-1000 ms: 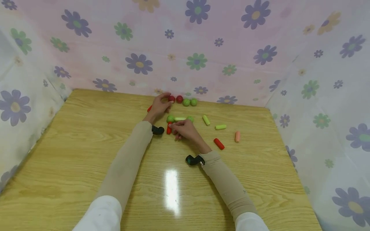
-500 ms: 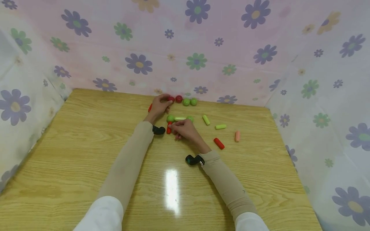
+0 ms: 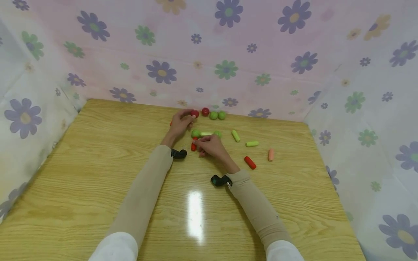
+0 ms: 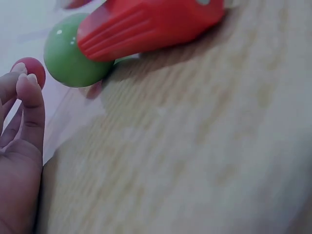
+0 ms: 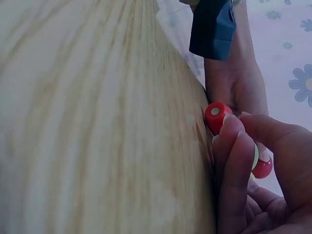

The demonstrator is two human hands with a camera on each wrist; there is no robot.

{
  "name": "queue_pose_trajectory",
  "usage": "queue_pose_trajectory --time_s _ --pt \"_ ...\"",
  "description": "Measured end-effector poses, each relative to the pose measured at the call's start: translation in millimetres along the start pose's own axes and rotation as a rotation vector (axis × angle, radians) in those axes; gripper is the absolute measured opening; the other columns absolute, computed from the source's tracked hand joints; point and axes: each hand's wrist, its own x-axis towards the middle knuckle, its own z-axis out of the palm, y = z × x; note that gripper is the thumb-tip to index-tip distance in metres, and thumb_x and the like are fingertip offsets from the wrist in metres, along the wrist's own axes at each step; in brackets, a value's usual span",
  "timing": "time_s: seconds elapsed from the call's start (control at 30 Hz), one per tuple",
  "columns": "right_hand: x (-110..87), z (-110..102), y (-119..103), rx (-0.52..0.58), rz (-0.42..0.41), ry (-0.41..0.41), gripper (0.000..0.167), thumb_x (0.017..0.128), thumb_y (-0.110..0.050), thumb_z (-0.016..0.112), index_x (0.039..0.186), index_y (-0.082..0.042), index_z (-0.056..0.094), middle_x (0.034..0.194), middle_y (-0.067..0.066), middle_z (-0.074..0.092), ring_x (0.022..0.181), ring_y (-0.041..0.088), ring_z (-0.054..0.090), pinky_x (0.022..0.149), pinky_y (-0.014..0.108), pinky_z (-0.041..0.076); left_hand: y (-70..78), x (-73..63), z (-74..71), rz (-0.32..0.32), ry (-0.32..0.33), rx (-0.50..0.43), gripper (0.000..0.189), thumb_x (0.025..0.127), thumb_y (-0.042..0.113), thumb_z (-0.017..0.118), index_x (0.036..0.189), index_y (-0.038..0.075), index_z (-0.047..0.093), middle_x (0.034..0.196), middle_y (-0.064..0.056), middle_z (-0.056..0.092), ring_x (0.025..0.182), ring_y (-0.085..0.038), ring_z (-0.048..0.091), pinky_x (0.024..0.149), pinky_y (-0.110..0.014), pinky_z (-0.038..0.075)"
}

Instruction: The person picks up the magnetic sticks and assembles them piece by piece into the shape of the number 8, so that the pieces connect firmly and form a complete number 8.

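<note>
With thumb and fingertips, my left hand (image 3: 179, 126) pinches a shiny red ball (image 3: 195, 114) near the back edge of the table; the left wrist view shows this red ball (image 4: 36, 72) at the fingertips. My right hand (image 3: 213, 146) pinches a red magnetic stick (image 3: 194, 145), whose far end meets a green ball (image 3: 195, 133). From that ball a pale green stick (image 3: 207, 134) runs right to another green ball (image 3: 217, 134), partly behind the right hand. A metal disc shows in the red stick's end (image 5: 215, 111) in the right wrist view.
Another red ball (image 3: 205, 111) and two green balls (image 3: 217, 115) sit along the back edge. To the right lie two light green sticks (image 3: 236, 136), a red stick (image 3: 250, 162) and a salmon stick (image 3: 271, 155). Part of one red stick (image 3: 171, 123) shows beside the left hand.
My left hand has drawn back slightly toward me with the red ball, widening its gap from the other red ball. The right hand keeps its place on the red stick. The head view shifted slightly.
</note>
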Motion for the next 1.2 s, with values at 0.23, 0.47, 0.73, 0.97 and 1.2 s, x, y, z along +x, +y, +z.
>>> queue_pose_trajectory --time_s 0.23,0.47,0.73,0.97,1.2 --pt "-2.0 5 -2 -0.01 -0.009 0.048 0.028 0.091 -0.03 0.078 0.089 -0.002 0.078 0.068 0.006 0.068 0.05 0.01 0.063 0.051 0.025 0.056 -1.8 -14.4 -3.0 0.033 0.007 -0.021 0.04 0.103 0.019 0.063 0.14 0.005 0.058 0.123 -0.012 0.062 0.075 -0.015 0.053 0.065 -0.024 0.046" --pt "1.8 8 -2 -0.044 -0.012 0.094 0.027 0.091 -0.027 0.078 0.083 -0.001 0.078 0.064 0.003 0.067 0.047 0.008 0.058 0.048 0.022 0.05 -1.3 -26.9 -6.4 0.017 0.009 -0.042 0.039 0.102 0.018 0.065 0.138 0.004 0.059 0.118 -0.008 0.064 0.076 -0.014 0.055 0.064 -0.021 0.047" --pt "3.0 5 -6 -0.089 0.026 0.101 0.032 0.089 -0.032 0.076 0.07 -0.007 0.075 0.058 -0.001 0.065 0.053 0.009 0.056 0.05 0.021 0.043 3.8 -34.4 -6.5 -0.038 -0.018 -0.096 0.039 0.102 0.014 0.063 0.138 0.0 0.057 0.113 -0.004 0.063 0.08 -0.018 0.055 0.066 -0.023 0.048" --pt "3.1 3 -6 -0.134 0.024 0.07 0.035 0.09 -0.035 0.073 0.066 -0.01 0.074 0.058 -0.001 0.067 0.052 0.009 0.051 0.05 0.022 0.035 -1.2 -35.8 -5.5 -0.03 0.006 -0.112 0.039 0.102 0.015 0.064 0.137 0.0 0.058 0.109 -0.002 0.066 0.077 -0.012 0.057 0.065 -0.019 0.048" --pt "4.5 2 -3 -0.154 0.026 0.064 0.036 0.09 -0.038 0.072 0.066 -0.011 0.073 0.055 -0.005 0.06 0.046 0.007 0.041 0.046 0.023 0.031 -0.3 -38.0 -6.5 -0.014 0.014 -0.113 0.036 0.102 0.015 0.063 0.135 0.0 0.059 0.107 0.0 0.068 0.076 -0.011 0.057 0.064 -0.018 0.048"
